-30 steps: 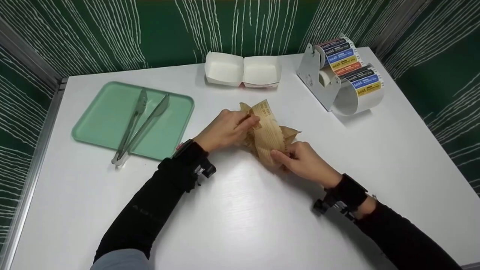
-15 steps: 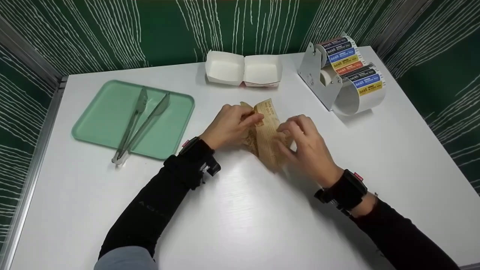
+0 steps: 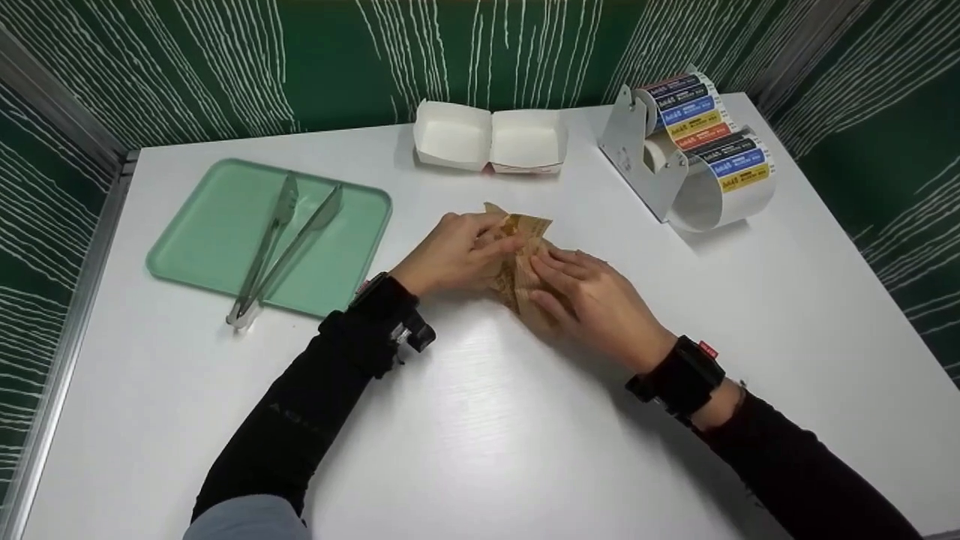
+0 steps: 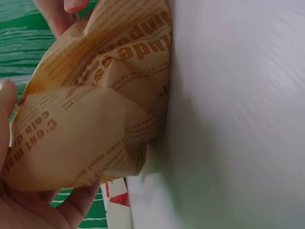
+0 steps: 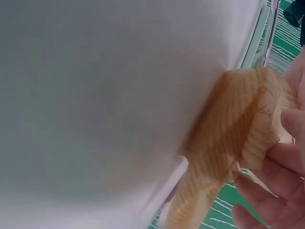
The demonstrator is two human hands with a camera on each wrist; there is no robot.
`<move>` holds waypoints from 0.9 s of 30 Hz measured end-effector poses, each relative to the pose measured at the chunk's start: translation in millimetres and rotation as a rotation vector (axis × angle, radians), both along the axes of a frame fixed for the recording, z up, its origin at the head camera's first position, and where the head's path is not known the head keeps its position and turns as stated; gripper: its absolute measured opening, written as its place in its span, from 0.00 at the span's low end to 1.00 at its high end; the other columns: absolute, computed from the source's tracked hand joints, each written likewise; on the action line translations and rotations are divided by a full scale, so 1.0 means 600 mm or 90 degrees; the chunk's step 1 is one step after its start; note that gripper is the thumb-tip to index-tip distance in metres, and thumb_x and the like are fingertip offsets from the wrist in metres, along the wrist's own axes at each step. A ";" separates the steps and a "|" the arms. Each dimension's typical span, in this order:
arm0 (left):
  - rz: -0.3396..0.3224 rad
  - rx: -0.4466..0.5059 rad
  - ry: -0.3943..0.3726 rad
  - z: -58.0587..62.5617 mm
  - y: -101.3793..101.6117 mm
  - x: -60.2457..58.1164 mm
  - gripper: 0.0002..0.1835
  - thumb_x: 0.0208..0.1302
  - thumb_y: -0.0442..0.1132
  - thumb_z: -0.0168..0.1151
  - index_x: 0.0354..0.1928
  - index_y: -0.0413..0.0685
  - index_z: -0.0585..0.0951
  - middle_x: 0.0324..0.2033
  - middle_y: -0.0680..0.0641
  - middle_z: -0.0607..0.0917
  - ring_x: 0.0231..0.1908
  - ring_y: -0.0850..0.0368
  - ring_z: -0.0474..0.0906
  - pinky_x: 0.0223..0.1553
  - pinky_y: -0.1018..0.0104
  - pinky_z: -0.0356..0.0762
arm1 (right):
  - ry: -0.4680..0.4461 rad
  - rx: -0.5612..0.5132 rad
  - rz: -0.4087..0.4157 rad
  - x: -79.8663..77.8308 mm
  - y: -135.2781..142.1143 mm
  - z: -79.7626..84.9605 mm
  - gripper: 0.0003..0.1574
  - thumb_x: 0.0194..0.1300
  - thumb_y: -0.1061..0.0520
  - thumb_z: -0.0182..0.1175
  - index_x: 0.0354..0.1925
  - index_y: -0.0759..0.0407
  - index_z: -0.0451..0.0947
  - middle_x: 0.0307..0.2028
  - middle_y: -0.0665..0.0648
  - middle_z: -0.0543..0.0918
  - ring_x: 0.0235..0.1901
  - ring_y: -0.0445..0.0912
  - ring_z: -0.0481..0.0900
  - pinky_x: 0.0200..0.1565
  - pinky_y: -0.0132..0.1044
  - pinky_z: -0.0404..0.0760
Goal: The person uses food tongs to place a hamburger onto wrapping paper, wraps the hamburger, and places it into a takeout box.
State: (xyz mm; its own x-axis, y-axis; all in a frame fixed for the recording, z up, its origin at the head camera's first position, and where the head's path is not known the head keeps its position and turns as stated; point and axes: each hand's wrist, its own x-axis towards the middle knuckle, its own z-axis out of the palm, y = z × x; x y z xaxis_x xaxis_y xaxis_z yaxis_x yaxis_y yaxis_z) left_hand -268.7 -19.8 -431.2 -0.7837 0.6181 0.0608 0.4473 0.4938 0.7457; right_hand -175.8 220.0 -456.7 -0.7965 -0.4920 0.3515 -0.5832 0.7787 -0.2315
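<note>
A brown, printed food-wrapping paper (image 3: 531,225), folded into a bundle, lies between both hands on the white table; what is inside is hidden. My left hand (image 3: 457,253) holds its left side, thumb on top, with fingers behind the paper (image 4: 81,138) in the left wrist view. Across the right side lies my right hand (image 3: 600,304), its fairly straight fingers pressing a flap down toward the left. From the right wrist view, the paper bundle (image 5: 238,119) has a loose end hanging toward the bottom, and my thumb (image 5: 291,120) touches its side.
An opened white clamshell box (image 3: 454,139) stands at the back. On the left, metal tongs (image 3: 281,251) lie across a green tray (image 3: 202,217), handle end past its rim. A label dispenser (image 3: 637,161) with striped labels (image 3: 701,124) stands back right.
My right hand let go of the paper's lower right, lifted, and now lies over the right flap, which has folded leftward. My left hand has kept its hold in nearly the same spot.
</note>
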 end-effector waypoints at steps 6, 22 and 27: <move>-0.019 0.000 -0.023 -0.002 -0.009 -0.001 0.17 0.84 0.52 0.55 0.63 0.56 0.84 0.60 0.49 0.90 0.65 0.52 0.84 0.70 0.54 0.77 | 0.017 0.022 -0.013 -0.001 -0.002 0.009 0.29 0.79 0.46 0.64 0.65 0.65 0.83 0.59 0.67 0.88 0.65 0.63 0.84 0.68 0.58 0.80; 0.010 -0.020 0.028 -0.001 -0.003 0.000 0.12 0.82 0.49 0.60 0.46 0.50 0.85 0.29 0.55 0.79 0.33 0.59 0.73 0.37 0.66 0.68 | 0.000 0.041 0.070 -0.021 -0.015 0.012 0.39 0.81 0.50 0.61 0.78 0.70 0.65 0.72 0.72 0.75 0.73 0.63 0.76 0.74 0.62 0.74; 0.009 -0.002 0.017 -0.005 -0.005 -0.003 0.11 0.80 0.49 0.61 0.49 0.52 0.86 0.35 0.53 0.86 0.39 0.58 0.80 0.44 0.63 0.75 | -0.033 0.058 0.056 -0.025 -0.010 0.010 0.40 0.80 0.47 0.62 0.76 0.71 0.67 0.72 0.72 0.74 0.74 0.62 0.75 0.74 0.63 0.73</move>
